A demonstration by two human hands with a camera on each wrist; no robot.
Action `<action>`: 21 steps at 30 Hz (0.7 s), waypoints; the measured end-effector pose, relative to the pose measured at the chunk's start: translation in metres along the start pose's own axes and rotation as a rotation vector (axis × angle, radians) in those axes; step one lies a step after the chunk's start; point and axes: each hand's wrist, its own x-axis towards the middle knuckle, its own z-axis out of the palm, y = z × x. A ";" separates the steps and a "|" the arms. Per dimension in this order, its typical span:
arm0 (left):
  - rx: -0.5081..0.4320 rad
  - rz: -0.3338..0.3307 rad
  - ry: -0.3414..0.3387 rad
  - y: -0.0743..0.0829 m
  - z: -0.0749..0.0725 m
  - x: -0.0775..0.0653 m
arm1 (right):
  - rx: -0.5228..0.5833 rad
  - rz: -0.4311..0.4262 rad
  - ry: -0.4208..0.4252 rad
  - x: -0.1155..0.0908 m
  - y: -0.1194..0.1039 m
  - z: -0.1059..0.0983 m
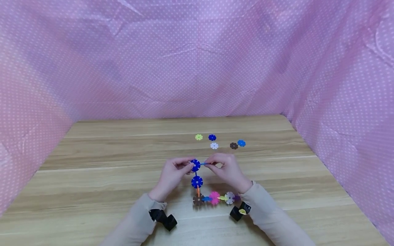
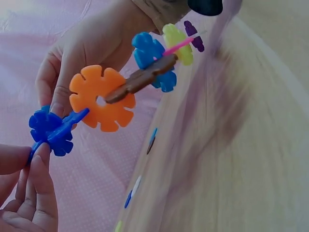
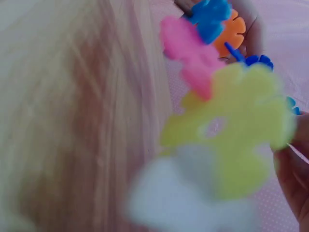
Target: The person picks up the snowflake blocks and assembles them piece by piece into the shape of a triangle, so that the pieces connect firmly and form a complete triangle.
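My left hand point(image 1: 170, 176) pinches a dark blue notched snowflake disc point(image 1: 195, 166) between thumb and fingers. Facing it, my right hand point(image 1: 230, 172) pinches a light blue disc point(image 1: 203, 164), seen edge-on at the dark blue disc's rim; fingers hide most of it. Down from the held disc runs a chain of interlocked discs: another dark blue one point(image 1: 197, 182), an orange one point(image 2: 102, 99) and a brown one point(image 1: 198, 200). There the chain turns right through a blue disc point(image 2: 148, 53), a pink disc point(image 1: 214, 198), a yellow disc point(image 3: 236, 130), a whitish disc point(image 1: 229, 197) and a purple disc point(image 2: 194, 36).
Farther back on the wooden table point(image 1: 107, 150) lie loose discs: yellow-green point(image 1: 198, 137), dark blue point(image 1: 212, 137), white point(image 1: 214, 146), brown point(image 1: 234, 146) and blue point(image 1: 241, 143). A pink dotted cloth point(image 1: 197, 68) hangs around the back and sides.
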 end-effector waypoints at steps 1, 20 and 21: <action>-0.009 -0.003 -0.001 -0.001 0.000 0.000 | 0.003 -0.021 0.007 0.000 0.001 0.000; -0.057 -0.011 0.029 -0.017 0.004 -0.005 | -0.066 -0.164 0.065 -0.009 0.008 0.018; -0.057 -0.017 0.024 -0.019 0.003 -0.004 | -0.070 -0.146 0.056 -0.010 0.008 0.018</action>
